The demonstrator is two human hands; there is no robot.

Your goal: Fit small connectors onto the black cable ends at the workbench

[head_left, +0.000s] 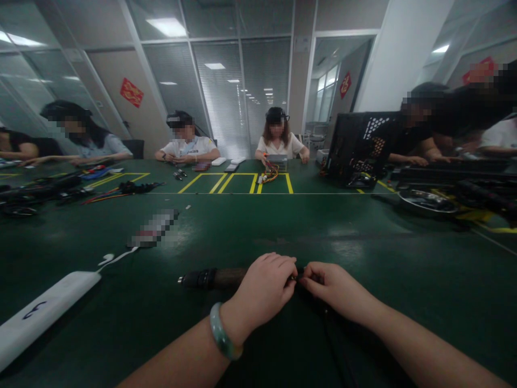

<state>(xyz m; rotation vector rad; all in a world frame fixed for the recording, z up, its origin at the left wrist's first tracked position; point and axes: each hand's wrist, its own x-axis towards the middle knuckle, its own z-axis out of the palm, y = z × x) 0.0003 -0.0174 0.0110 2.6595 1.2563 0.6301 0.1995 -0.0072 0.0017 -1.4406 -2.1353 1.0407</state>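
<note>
A dark electric screwdriver (pixel 228 278) lies sideways in front of me, its metal tip pointing left. My left hand (pixel 258 288), wearing a jade-coloured bangle above the wrist, is closed around the screwdriver's rear end. Just to the right, my right hand (pixel 333 285) pinches the end of a black cable (pixel 332 337) close against that rear end. The cable runs down toward the bottom edge of the view. Where the two ends meet, my fingers hide the detail, so I cannot tell whether they are joined.
A long white block (pixel 52 307) marked 3 lies at left, with a white cord to a pixelated device (pixel 155 229). Across the green table (pixel 242 215) stand a black computer case (pixel 355 145), a metal bowl (pixel 428 202) and black cables (pixel 139 187). Several people sit opposite.
</note>
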